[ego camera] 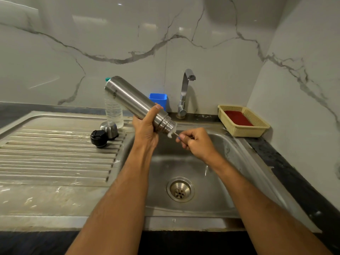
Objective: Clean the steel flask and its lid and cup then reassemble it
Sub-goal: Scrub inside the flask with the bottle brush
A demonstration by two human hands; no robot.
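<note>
Gripping the flask (132,100) near its neck, my left hand (145,127) has fingers and thumb wrapped around the steel body and holds it tilted over the sink (217,183), base up toward the wall, open mouth pointing down to the right. My right hand (195,142) pinches the thin handle of a brush (173,134) with curled fingers; its white foamy bristles sit at the flask's mouth. On the ribbed draining surface (55,155) to the left I see the black lid (99,138) and, touching it from behind, the steel cup (109,128) standing upside down. A clear plastic bottle (114,111) stands just behind the cup. Beyond the flask are a blue container (159,99) and the tap (184,91); a cream basket (244,120) holding something red sits right of the sink.
</note>
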